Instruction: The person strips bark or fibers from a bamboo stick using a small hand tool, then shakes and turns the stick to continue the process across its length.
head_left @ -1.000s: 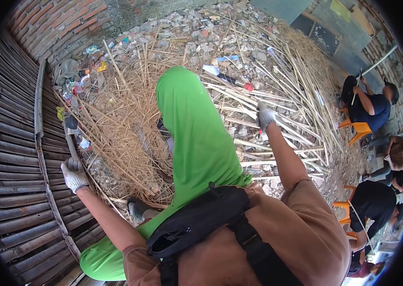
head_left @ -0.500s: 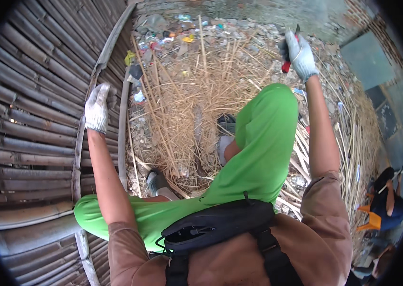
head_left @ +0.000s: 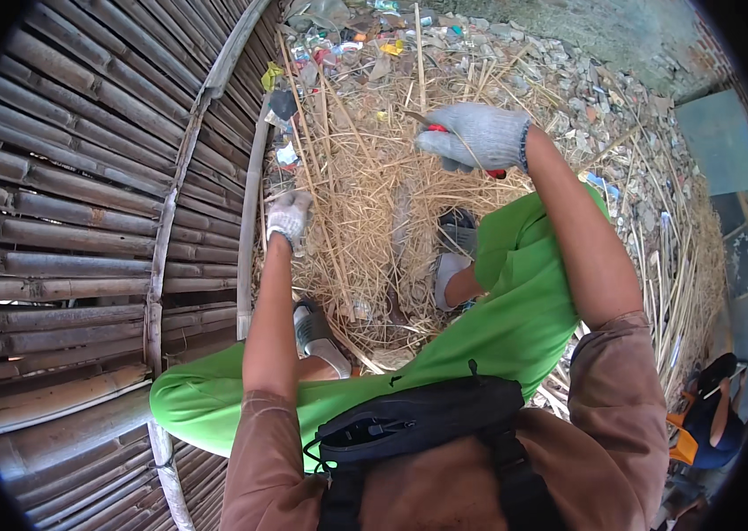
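Observation:
My right hand (head_left: 480,137), in a pale knitted glove, is closed around a knife (head_left: 496,173) with a red handle. Its narrow dark blade points left, above the straw. A thin straw-like strip crosses near the gloved fingers. Low over the left side of the straw (head_left: 360,212) is my left hand (head_left: 288,217), in a white glove. Its fingers look bent and a little apart, with nothing clearly held in them. Several long thin bamboo strips (head_left: 305,133) lie just beyond that hand. Whether its fingertips touch the straw is hard to make out.
A bamboo slat wall (head_left: 73,221) runs along the left, with a pole (head_left: 254,239) beside it. Rubble and litter (head_left: 560,75) lie at the back. More pale strips (head_left: 657,274) lie on the right. A person (head_left: 717,411) sits at the far right.
My right hand has swung left and nearer with the knife, whose blade now points left instead of up. My left hand has moved right, away from the wall and over the straw.

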Demonstrator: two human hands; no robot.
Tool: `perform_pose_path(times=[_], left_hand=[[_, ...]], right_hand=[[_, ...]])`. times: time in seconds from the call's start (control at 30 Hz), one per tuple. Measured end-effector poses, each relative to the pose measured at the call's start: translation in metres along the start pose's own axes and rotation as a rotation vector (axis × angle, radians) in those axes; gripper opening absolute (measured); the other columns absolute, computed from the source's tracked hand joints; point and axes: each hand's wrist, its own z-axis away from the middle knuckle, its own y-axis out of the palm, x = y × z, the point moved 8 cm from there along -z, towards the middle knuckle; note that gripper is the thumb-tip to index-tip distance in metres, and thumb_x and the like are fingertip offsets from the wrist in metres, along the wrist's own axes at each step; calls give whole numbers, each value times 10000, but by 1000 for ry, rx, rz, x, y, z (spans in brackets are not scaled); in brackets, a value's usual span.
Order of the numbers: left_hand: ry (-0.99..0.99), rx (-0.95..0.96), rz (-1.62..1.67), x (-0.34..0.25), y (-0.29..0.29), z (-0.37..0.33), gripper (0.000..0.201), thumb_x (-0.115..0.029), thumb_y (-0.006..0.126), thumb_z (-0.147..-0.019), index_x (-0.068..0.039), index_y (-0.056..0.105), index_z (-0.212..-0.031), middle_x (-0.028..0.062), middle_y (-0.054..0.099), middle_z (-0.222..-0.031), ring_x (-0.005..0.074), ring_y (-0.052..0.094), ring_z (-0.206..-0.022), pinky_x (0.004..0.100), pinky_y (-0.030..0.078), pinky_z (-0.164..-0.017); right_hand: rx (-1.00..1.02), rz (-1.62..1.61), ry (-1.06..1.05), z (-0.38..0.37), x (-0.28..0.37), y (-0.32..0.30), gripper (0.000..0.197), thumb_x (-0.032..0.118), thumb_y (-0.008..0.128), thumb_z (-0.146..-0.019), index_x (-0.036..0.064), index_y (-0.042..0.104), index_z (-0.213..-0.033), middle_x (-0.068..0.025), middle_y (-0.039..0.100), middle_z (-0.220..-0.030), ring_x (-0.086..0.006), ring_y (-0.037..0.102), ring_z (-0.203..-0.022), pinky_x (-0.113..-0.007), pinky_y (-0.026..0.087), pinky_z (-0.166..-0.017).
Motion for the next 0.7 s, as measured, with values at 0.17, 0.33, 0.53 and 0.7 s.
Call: perform_pose_path(times=[0.17,0.33,0.53,0.7], left_hand=[[180,-67,-412,15,64,-70,409,-400,725,-1017,-51,781,-1223,198,820,-1105,353,787,-1012,456,597,-932],[235,-227,-435,-7,87,-129,342,-342,700,-1015,-66,789,-1197,221,819,-1081,419,777,-1048,491,596,-953],[278,-224,-602,-33,137,-192,418,-371,697,-1001,-74,751,-1290,229,790,-1237,422,741,-1183,493,575,-1037],[247,-127,-546,-47,191,-212,475,-394,719,-997,-89,723,-1361,220,784,-1278,415,737,-1204,481,564,-1058]], right_hand=[[-177,59,-20,24,-8,-23,476,483,583,-1115,47,734,-1232,-187,793,-936,-371,783,-868,-493,611,-820],[-132,-10,73,45,-25,-17,391,421,600,-1102,75,729,-1230,-233,770,-954,-457,755,-930,-529,599,-842],[-95,-70,35,58,-18,-22,326,384,659,-1072,93,730,-1202,-243,760,-950,-477,748,-926,-533,603,-814],[-176,-66,-34,58,-27,-19,404,362,776,-1014,68,744,-1290,-229,768,-928,-447,768,-881,-509,620,-765]])
